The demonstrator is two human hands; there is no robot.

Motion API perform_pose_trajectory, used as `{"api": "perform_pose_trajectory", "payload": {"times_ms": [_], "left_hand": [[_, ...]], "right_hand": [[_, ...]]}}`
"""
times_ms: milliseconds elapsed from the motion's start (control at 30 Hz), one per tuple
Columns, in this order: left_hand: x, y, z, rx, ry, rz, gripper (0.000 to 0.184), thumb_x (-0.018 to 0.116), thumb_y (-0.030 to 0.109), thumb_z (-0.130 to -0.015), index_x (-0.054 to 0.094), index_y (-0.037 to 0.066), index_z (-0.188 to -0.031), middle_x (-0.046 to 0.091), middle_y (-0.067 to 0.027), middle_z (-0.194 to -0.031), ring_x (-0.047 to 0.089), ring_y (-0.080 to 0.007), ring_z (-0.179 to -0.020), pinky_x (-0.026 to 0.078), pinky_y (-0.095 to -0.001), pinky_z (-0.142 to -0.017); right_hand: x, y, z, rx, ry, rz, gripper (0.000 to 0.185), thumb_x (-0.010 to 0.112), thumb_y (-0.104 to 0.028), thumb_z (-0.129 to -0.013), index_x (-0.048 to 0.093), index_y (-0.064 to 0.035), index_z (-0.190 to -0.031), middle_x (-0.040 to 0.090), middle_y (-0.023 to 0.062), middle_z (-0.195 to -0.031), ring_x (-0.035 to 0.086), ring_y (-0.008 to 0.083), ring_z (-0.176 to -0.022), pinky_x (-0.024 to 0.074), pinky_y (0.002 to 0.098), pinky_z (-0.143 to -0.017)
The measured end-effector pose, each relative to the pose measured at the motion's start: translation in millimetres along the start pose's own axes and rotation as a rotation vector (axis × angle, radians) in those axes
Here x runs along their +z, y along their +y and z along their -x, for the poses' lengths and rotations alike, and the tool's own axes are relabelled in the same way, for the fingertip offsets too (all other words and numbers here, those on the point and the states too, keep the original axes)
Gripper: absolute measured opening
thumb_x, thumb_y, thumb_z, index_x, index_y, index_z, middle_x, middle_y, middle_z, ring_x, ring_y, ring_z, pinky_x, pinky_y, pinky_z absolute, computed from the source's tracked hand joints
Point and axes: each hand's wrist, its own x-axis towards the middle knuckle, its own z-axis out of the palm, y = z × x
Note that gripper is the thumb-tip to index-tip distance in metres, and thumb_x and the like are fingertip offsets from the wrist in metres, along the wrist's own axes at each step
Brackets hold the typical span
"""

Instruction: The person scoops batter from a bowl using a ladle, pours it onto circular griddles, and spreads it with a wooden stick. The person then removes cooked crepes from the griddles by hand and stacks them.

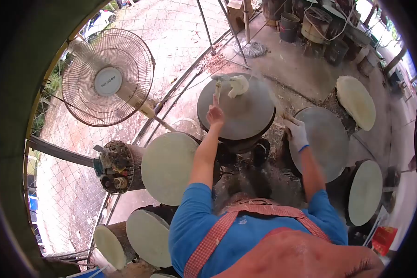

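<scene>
My bare left hand (215, 114) grips the short handle of a scraper (217, 88), one finger stretched along it. The scraper's head lies over the far part of a round grey griddle (238, 118). Touching or close to that head is a soft, pale lump of dough (238, 86). My right hand (296, 133), in a white glove with a blue cuff, is at the left edge of a second grey griddle (326, 143). Its fingers are curled; a thin brownish thing shows at their tips, too blurred to name.
A griddle with a pale round sheet (169, 169) stands left, with others (148, 236) behind it. More pale rounds (356, 103) (365, 192) are at the right. A large fan (109, 78) stands left; buckets (289, 27) and metal poles (208, 28) are at the back.
</scene>
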Motion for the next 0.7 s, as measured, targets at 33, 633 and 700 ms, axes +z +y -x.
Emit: {"api": "perform_pose_trajectory", "payload": {"times_ms": [33,633,700], "left_hand": [[-2.7,-0.6,-4.0,0.034,-0.052,-0.033,0.063,0.044,0.008,-0.076,0.027,0.023,-0.134,0.058,-0.0201,-0.088,0.059,-0.0363,-0.078,0.047,-0.0435,-0.070],[-101.5,-137.3,160.7,-0.239,-0.303,0.898,0.066,0.049,-0.004,-0.075,0.027,0.007,-0.136,0.056,-0.0078,-0.089,0.039,-0.0062,-0.044,0.031,-0.0207,-0.037],[-116.7,-131.1,169.3,-0.291,-0.346,0.863,0.065,0.049,-0.003,-0.075,0.027,0.008,-0.136,0.055,-0.0072,-0.084,0.039,-0.0067,-0.043,0.032,-0.0211,-0.037]], "right_hand": [[25.6,-3.2,-4.9,0.000,0.115,-0.126,0.032,0.056,-0.028,-0.077,0.062,-0.0067,-0.101,0.065,0.0108,-0.076,0.062,0.0256,-0.078,0.0458,0.0339,-0.069],[62.0,36.8,-70.8,-0.370,0.052,0.282,0.032,0.059,-0.025,-0.075,0.063,-0.0028,-0.098,0.064,0.0169,-0.087,0.062,0.0170,-0.081,0.0471,0.0307,-0.072],[100.1,32.6,-35.8,-0.181,0.029,-0.195,0.028,0.063,-0.022,-0.074,0.065,-0.0042,-0.096,0.064,0.0059,-0.079,0.058,0.0133,-0.068,0.0458,0.0262,-0.061]]}}
